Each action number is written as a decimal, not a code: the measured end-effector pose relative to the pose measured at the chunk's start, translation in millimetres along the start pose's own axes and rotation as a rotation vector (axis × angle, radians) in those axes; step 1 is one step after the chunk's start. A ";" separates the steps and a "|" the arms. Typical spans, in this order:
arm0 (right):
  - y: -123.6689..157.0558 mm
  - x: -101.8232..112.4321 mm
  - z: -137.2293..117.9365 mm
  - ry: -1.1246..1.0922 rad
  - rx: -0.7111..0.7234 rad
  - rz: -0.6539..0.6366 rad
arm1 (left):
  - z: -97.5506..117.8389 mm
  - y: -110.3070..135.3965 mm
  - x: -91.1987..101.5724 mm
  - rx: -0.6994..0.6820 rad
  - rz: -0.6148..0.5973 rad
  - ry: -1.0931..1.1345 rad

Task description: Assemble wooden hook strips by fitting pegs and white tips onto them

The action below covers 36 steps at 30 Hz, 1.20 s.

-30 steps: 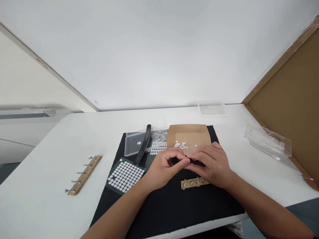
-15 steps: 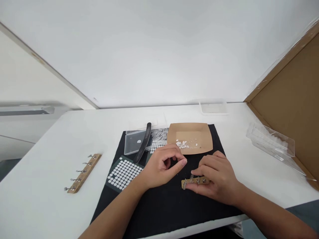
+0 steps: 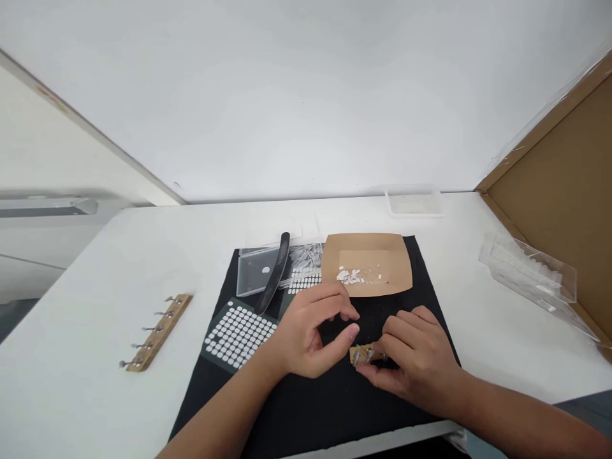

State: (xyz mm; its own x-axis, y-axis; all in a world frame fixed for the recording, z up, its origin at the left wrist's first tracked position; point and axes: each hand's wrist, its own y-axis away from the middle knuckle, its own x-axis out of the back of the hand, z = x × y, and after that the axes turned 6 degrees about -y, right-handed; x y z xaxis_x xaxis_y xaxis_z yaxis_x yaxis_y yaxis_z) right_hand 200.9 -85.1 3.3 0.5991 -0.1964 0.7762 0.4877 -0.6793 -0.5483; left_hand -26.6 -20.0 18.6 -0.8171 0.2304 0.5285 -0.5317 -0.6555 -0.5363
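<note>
My right hand [image 3: 418, 350] bends over a short wooden strip [image 3: 352, 356] on the black cloth [image 3: 325, 408]. Its thumb and index finger close on a clear nail tip [image 3: 368, 354] standing on the strip; the fingers partly hide the strip's right part. To the left, my left hand [image 3: 318, 328] hovers above the cloth, thumb and index finger apart, with nothing visible between them. Beneath its forearm lies a dark sheet of white oval stickers [image 3: 239, 333]. Beyond both hands is a brown paper tray [image 3: 370, 245] with white bits and clear scraps.
A black curved nail file [image 3: 275, 274] rests across a clear plastic case [image 3: 251, 271], near thin clear sticks [image 3: 306, 257]. Another wooden strip with metal posts [image 3: 160, 333] lies at left. Clear boxes [image 3: 530, 274] stand right, by a cardboard panel [image 3: 559, 153]; a shallow clear container [image 3: 414, 203] sits behind.
My left thumb and index finger have spread from a near pinch. My right fingers have shifted slightly over the strip, bringing the clear pieces closer together. The view has shifted slightly.
</note>
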 end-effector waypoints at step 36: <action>3.8 -1.0 5.9 -0.048 -0.044 -0.096 | -1.2 2.8 -2.9 0.011 -0.524 -0.003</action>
State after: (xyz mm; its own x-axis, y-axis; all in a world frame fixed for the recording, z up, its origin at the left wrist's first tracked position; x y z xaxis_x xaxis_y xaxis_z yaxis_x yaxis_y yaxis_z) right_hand 205.9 -83.3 -1.4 0.5814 -0.0953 0.8080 0.5166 -0.7240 -0.4571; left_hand -26.0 -21.7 14.8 -0.4412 0.5276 0.7259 -0.8668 -0.4600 -0.1925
